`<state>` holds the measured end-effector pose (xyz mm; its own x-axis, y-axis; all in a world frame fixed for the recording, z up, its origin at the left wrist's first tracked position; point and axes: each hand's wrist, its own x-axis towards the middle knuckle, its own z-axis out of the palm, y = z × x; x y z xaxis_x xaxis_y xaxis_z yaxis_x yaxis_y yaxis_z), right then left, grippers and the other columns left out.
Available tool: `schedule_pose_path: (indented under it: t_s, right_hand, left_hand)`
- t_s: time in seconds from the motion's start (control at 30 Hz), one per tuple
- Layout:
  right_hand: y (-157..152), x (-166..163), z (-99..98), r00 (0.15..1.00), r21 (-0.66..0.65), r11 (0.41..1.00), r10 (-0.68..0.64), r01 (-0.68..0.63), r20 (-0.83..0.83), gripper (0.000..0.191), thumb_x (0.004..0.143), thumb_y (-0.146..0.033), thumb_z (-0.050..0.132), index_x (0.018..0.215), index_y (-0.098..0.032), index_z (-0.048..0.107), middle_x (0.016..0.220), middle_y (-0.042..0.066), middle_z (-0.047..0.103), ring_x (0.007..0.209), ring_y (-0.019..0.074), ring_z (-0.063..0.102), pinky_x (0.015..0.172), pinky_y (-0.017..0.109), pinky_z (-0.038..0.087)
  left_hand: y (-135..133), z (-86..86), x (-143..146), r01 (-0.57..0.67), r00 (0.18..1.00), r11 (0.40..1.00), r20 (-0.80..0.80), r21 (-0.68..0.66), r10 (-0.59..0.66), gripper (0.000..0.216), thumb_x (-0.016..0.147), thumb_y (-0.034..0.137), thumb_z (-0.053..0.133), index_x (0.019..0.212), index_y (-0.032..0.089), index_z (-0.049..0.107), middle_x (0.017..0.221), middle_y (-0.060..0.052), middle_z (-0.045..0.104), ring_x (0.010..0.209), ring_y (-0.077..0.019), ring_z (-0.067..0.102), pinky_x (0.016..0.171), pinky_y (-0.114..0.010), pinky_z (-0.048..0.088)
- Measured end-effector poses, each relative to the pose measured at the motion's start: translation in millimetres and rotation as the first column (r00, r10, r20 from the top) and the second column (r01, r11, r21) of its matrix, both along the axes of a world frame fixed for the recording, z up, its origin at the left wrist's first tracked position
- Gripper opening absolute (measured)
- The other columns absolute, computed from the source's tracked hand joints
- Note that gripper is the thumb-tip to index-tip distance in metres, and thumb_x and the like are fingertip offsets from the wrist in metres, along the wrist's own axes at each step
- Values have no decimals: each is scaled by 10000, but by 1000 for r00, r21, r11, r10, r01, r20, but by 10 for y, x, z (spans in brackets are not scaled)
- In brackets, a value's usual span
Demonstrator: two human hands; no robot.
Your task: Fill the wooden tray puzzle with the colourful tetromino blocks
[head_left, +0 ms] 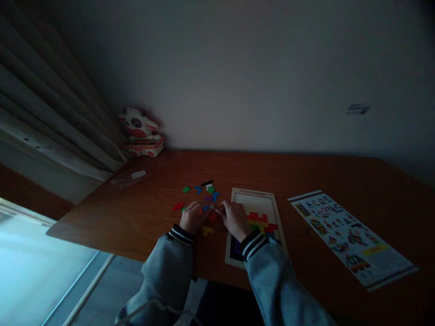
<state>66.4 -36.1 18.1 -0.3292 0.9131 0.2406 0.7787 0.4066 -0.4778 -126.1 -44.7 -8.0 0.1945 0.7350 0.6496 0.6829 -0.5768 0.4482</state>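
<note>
My left hand (192,218) is over the loose puzzle pieces, its fingers bent and drawn together. Close by on the right, the fingertips of my right hand (235,219) are pinched and nearly meet the left ones. A small pale piece shows between the hands, but the dim light hides which fingers grip it. Around them lie a yellow piece (207,231), a red piece (178,206), a green piece (186,189) and several blue ones. Under my right wrist is the wooden puzzle board (256,193), its lower part filled with red, yellow, green and blue pieces.
A printed pattern sheet (350,235) lies right of the board on the brown table (152,222). At the back left stands a cow-shaped toy (140,133), with a clear plastic bag (127,179) in front of it. A curtain (57,104) hangs at the left.
</note>
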Motion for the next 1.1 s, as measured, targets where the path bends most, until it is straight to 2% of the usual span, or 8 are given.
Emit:
schedule_pose_path:
  t_s: [0.13, 0.2, 0.33, 0.43, 0.5, 0.63, 0.83, 1.1]
  right_hand:
    - [-219, 446, 110, 996, 61, 998, 13, -7, -94, 137, 940, -162, 555, 1017, -236, 640, 1019, 48, 717, 936, 191, 681, 844, 330, 521]
    - [-376, 776, 120, 967, 189, 982, 36, 13, -252, 142, 948, -178, 541, 1039, -235, 634, 1011, 60, 701, 943, 195, 679, 851, 333, 543]
    - [-668, 1397, 5, 965, 339, 932, -35, 126, -262, 159, 952, -224, 550, 1069, -251, 655, 989, 66, 689, 912, 205, 689, 809, 337, 574]
    - [-823, 1677, -152, 965, 404, 891, -123, 210, -230, 205, 954, -248, 546, 1131, -267, 649, 1017, 70, 709, 917, 227, 703, 807, 368, 585]
    - [-889, 1765, -249, 965, 417, 879, -152, 231, -216, 215, 944, -253, 570, 1148, -267, 637, 1041, 69, 717, 937, 233, 708, 820, 377, 588]
    - [-945, 1796, -343, 983, 392, 908, -93, 148, -157, 212, 951, -239, 551, 1133, -270, 655, 1054, 54, 721, 933, 212, 717, 823, 349, 596]
    - [-933, 1779, -351, 998, 353, 935, -4, 28, -70, 257, 954, -199, 536, 1171, -260, 662, 1159, 42, 718, 1040, 199, 689, 916, 350, 576]
    - [-925, 1755, -352, 998, 362, 931, 59, -50, -14, 255, 953, -189, 551, 1180, -220, 663, 1160, 49, 727, 1029, 198, 682, 919, 362, 559]
  left_hand:
    - [-62, -3, 202, 159, 986, 987, -38, -29, -160, 175, 947, 340, 609, 1032, 220, 704, 1044, -71, 750, 954, -187, 712, 855, -339, 597]
    - [-80, 0, 281, 265, 960, 963, -81, -49, -268, 173, 949, 333, 610, 1025, 211, 706, 1031, -72, 753, 942, -185, 711, 846, -342, 590]
    - [-91, 6, 407, 360, 920, 929, -134, -87, -369, 181, 945, 337, 620, 1026, 204, 711, 1057, -80, 752, 952, -190, 705, 866, -356, 563]
    - [-98, 7, 489, 409, 898, 907, -135, -99, -420, 187, 959, 333, 602, 1029, 202, 715, 1070, -76, 751, 978, -182, 696, 881, -347, 546]
    - [-103, -2, 531, 425, 887, 897, -143, -119, -439, 198, 966, 340, 592, 1018, 202, 724, 1071, -73, 752, 966, -177, 693, 874, -342, 543]
    - [-113, -18, 563, 411, 880, 903, -204, -128, -429, 221, 977, 346, 570, 1000, 209, 742, 1062, -69, 756, 927, -182, 682, 845, -349, 548]
    - [-134, 37, 567, 412, 865, 908, -279, -77, -416, 202, 972, 273, 572, 1073, 199, 729, 1091, -69, 748, 947, -189, 658, 847, -351, 555]
    - [-157, 54, 570, 358, 866, 931, -350, -68, -358, 218, 963, 258, 569, 1107, 212, 726, 1084, -81, 736, 925, -205, 653, 825, -380, 546]
